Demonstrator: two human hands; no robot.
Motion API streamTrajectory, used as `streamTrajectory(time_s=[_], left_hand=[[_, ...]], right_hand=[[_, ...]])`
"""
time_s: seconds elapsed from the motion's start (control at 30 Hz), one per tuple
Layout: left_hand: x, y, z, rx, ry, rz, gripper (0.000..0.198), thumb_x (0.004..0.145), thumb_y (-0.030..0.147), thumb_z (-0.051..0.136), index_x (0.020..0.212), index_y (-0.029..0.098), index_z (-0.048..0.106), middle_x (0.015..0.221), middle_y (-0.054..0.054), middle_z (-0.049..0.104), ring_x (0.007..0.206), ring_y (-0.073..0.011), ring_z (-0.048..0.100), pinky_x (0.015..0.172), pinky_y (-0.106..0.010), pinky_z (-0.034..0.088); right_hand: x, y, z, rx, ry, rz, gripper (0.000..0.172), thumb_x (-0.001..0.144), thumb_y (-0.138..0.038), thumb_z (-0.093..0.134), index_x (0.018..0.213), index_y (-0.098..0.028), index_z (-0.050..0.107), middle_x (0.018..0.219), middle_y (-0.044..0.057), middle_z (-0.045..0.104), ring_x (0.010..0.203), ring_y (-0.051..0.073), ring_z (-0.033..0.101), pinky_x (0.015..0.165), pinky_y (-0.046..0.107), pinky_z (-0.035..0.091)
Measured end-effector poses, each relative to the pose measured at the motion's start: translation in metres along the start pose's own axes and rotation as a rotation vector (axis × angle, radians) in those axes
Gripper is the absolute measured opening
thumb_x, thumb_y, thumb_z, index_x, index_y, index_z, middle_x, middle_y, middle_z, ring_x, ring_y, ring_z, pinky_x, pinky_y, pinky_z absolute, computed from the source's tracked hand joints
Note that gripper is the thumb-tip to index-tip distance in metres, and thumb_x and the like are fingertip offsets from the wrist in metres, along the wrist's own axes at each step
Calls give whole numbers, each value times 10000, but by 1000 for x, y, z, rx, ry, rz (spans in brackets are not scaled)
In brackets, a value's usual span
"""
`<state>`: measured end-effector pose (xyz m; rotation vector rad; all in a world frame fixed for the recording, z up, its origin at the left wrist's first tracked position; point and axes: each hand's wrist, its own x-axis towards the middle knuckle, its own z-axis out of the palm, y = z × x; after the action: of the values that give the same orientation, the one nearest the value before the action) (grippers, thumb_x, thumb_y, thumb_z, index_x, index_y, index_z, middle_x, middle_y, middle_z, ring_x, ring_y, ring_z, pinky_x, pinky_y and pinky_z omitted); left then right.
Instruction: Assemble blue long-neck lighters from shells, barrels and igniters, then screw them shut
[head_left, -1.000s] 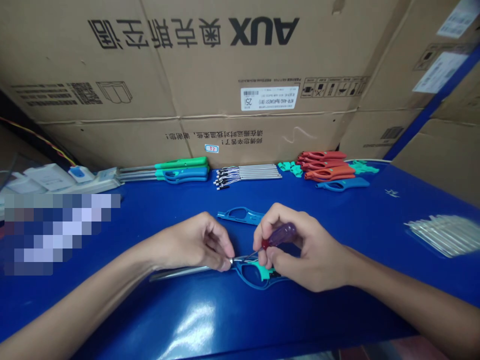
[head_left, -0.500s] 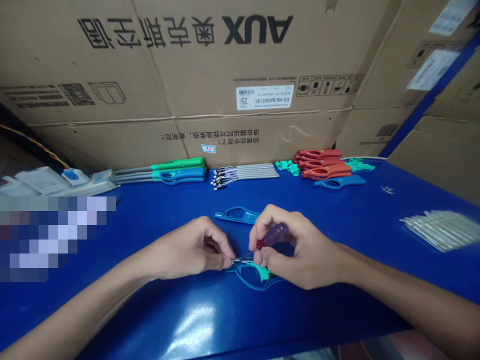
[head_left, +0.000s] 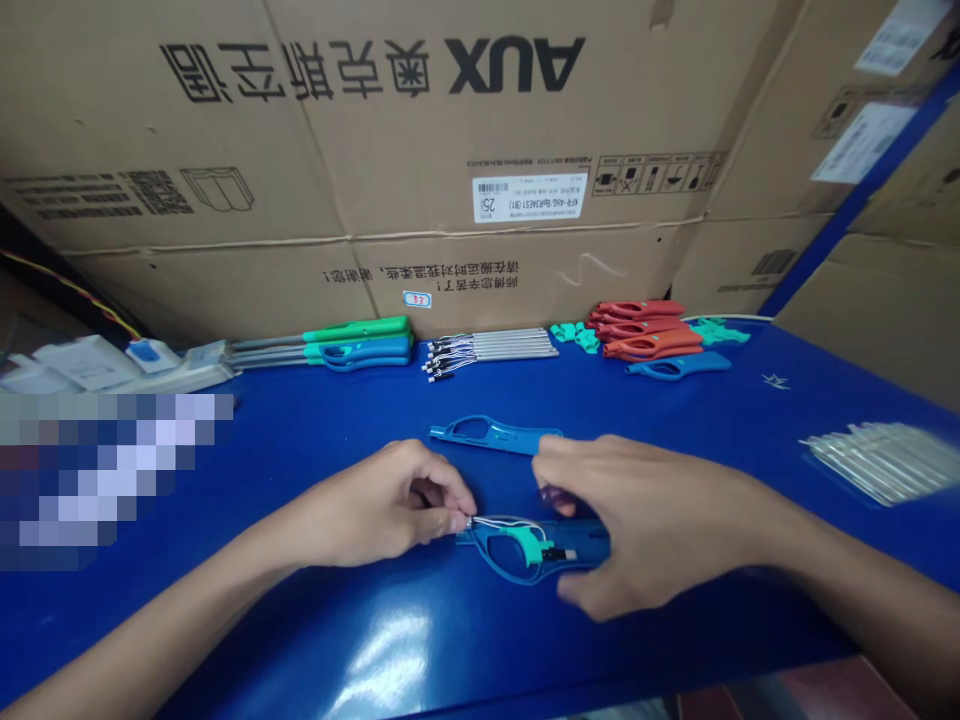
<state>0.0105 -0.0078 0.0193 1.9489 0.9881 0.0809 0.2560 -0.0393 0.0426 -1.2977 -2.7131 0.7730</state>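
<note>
I see a glossy blue table (head_left: 300, 640) filling the lower frame, with cardboard boxes (head_left: 360, 150) stacked as a wall behind it.

Nearest me, both forearms come in from the bottom corners and meet at centre. My left hand (head_left: 382, 510) lies knuckles-up, its grip pinched narrow on the front end of a blue lighter shell (head_left: 525, 552), where thin wires (head_left: 499, 522) arc out. My right hand (head_left: 645, 520) is palm-down over the shell's rear end, fingers curled, a purple tool (head_left: 553, 495) just showing under them; I cannot tell how firmly that grip holds it.

The shell lies flat at centre frame, long axis left to right, nose toward my left hand, with a green trigger (head_left: 529, 545) set in it.

Just beyond sits a second blue shell (head_left: 491, 435), also lying left to right. At right edge lies a blurred clear bundle (head_left: 877, 460). Farther back, against the boxes, from left: finished lighters (head_left: 352, 342), metal tubes (head_left: 495, 347), red shells (head_left: 645, 328). A pixelated patch covers the left middle.
</note>
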Motion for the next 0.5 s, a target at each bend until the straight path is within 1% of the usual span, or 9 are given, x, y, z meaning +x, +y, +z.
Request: streamTrajectory(time_s=[0.03,0.07,0.1,0.17,0.23,0.33,0.4,0.5], left_hand=[[-1,0,0,-4,-11,1,204,821,290,617,896,136,728,754,-32,674,647,-118,554,561,-195,430],[-1,1,-1,-14,-24,-3,189,804,276,637,900,139,725,785,-31,679,666,-119,562,575,-193,436],[-2,1,-1,-26,-38,-10,178,787,261,654,901,142,721,808,-29,682,678,-118,568,586,-191,441],[-3,1,-1,-51,-42,-31,176,761,237,676,906,144,715,797,-18,678,668,-111,569,584,-184,445],[-3,0,0,-67,-13,-35,158,751,226,686,881,142,712,737,-2,663,638,-101,562,569,-176,443],[-2,-3,0,-71,17,-17,104,742,214,696,813,140,714,667,12,652,606,-94,565,568,-171,450],[-1,-3,0,-57,32,0,101,739,216,702,806,145,727,693,4,675,617,-101,588,583,-179,464],[0,-2,-2,-40,52,24,143,742,241,705,844,153,753,812,-31,715,704,-139,640,631,-208,494]], right_hand=[[3,1,3,-40,-67,1,394,593,-395,762,781,-216,466,842,4,534,704,171,479,571,267,337],[5,2,5,-47,-124,-2,435,572,-420,780,790,-214,464,859,6,533,733,180,493,589,268,345],[8,3,7,-32,-166,-3,441,580,-426,780,794,-213,458,864,6,532,760,186,503,604,267,350],[12,5,9,32,-201,7,382,642,-391,745,797,-214,444,851,-1,534,788,184,515,616,259,357],[14,6,9,76,-190,28,314,687,-335,701,799,-216,433,845,-5,538,787,176,516,615,255,362],[13,5,7,84,-143,43,303,660,-288,687,794,-219,424,849,-5,537,784,174,513,609,261,375],[11,3,6,94,-115,56,291,657,-287,677,780,-221,422,836,-6,535,779,175,512,592,262,379],[11,1,6,120,-97,58,266,671,-286,660,770,-221,422,824,-7,533,769,170,508,574,260,379]])
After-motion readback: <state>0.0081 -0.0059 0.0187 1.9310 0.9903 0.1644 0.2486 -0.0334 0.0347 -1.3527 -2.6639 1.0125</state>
